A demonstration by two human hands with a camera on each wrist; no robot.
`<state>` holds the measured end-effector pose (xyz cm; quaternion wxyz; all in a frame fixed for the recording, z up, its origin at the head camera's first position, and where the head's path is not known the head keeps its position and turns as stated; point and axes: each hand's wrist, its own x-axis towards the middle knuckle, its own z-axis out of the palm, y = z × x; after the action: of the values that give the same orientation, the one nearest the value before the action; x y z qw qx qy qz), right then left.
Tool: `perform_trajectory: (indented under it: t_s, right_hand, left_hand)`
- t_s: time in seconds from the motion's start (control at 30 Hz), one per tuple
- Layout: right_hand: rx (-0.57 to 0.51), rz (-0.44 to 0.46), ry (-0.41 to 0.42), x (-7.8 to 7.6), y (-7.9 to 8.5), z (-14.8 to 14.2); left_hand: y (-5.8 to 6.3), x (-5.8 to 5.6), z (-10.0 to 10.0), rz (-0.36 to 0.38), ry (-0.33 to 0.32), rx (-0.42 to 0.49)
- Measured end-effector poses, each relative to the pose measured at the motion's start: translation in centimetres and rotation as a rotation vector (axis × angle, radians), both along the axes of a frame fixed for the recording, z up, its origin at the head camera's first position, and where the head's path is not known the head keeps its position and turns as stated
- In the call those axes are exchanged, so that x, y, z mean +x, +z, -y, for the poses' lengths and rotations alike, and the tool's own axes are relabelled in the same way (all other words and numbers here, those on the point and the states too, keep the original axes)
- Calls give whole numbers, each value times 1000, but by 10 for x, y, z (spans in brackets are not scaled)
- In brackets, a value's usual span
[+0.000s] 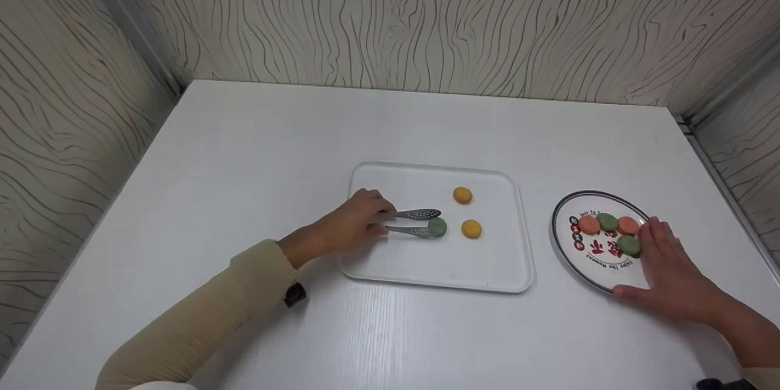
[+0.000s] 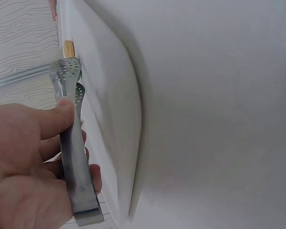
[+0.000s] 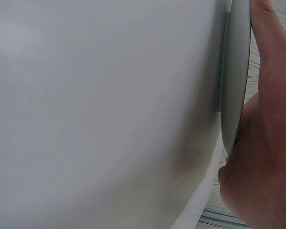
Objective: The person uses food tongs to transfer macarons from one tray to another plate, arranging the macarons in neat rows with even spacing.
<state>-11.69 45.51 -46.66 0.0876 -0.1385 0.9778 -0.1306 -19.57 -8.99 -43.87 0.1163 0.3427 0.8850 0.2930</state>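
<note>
My left hand (image 1: 353, 222) holds metal tongs (image 2: 75, 157) with pierced tips, over a white tray (image 1: 426, 274). Between the tong tips lies a green macaron (image 1: 437, 227); the lower tip overlaps it, while the upper tip looks slightly apart from it. Two yellow macarons (image 1: 471, 229) sit to its right on the tray. On the right, my right hand (image 1: 676, 274) rests with extended fingers over the near right rim of a round plate (image 1: 570, 256). Two pink macarons (image 1: 589, 225) and two green macarons (image 1: 629, 245) lie on that plate, close to the fingertips.
The tray and plate stand on a white table (image 1: 262, 152), with a gap between them. Wood-grain patterned panels (image 1: 402, 18) close off the back and both sides.
</note>
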Motion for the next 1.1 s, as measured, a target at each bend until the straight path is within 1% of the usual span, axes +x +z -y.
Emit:
perform_trajectory:
  t_s: [0.2, 0.4, 0.73, 0.97, 1.1]
  right_hand:
    - [11, 9, -13, -1, -1, 2]
    - [16, 42, -23, -2, 1, 2]
    - [22, 11, -11, -2, -1, 2]
    - [24, 5, 0, -1, -1, 1]
    - [31, 19, 0, -1, 0, 0]
  left_hand:
    - [3, -1, -2, 2, 2, -12]
    - [8, -3, -6, -21, -3, -7]
    - [22, -5, -20, 20, 13, -9]
    - [29, -6, -32, 9, 13, -36]
    - [32, -6, -38, 0, 8, -37]
